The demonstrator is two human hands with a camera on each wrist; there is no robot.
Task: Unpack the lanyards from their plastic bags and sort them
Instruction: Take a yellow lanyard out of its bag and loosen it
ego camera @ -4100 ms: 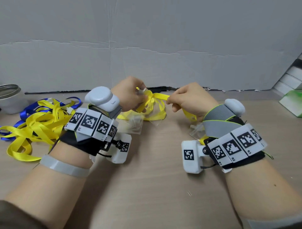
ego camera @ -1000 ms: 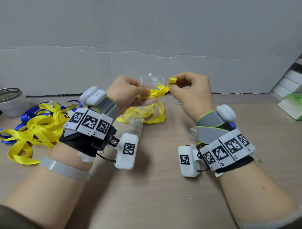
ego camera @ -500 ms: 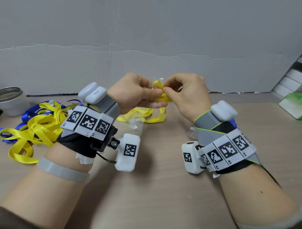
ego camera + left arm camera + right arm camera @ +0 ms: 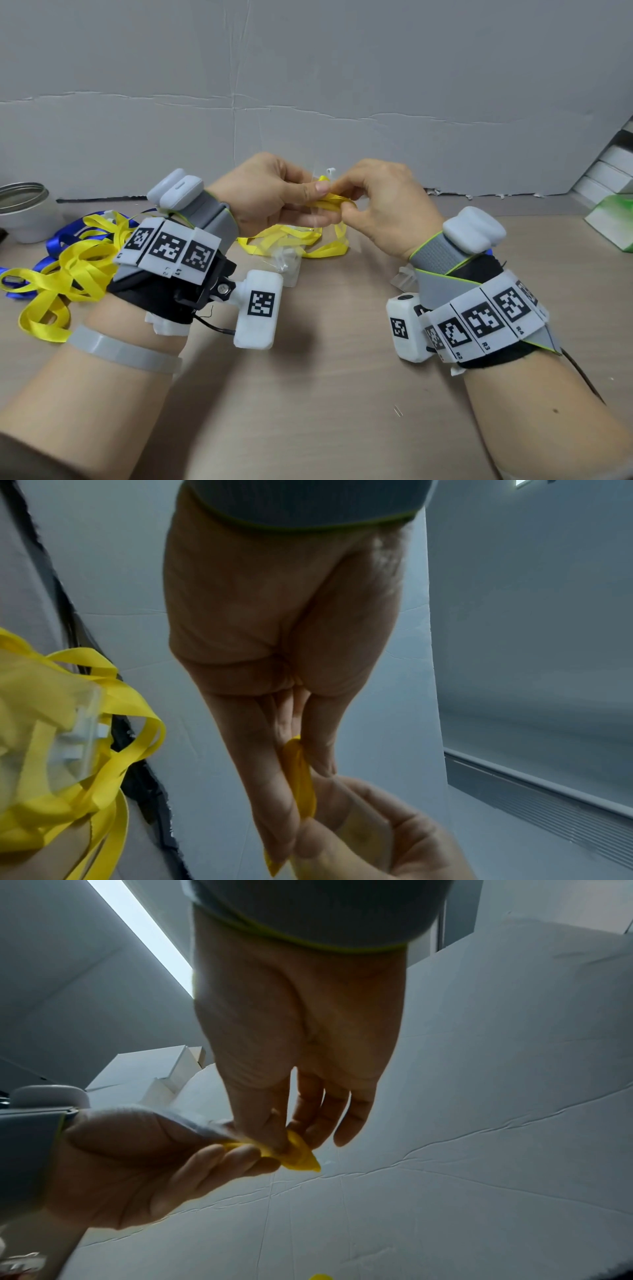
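Item, yellow ribbon lanyard [image 4: 329, 204]: my left hand [image 4: 270, 192] and right hand [image 4: 383, 205], apart a second ago, now both pinch it mid-scene; I judge extraction from clear plastic bag [image 4: 317, 178] nearly complete

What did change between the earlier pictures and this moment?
The right hand came back in to the left hand; both now pinch the folded yellow lanyard close together, lower than a second ago. The loose lanyard pile and the steel cup stayed put.

the yellow lanyard [image 4: 328, 202] is mostly hidden between both hands' pinching fingers [image 4: 310, 190].
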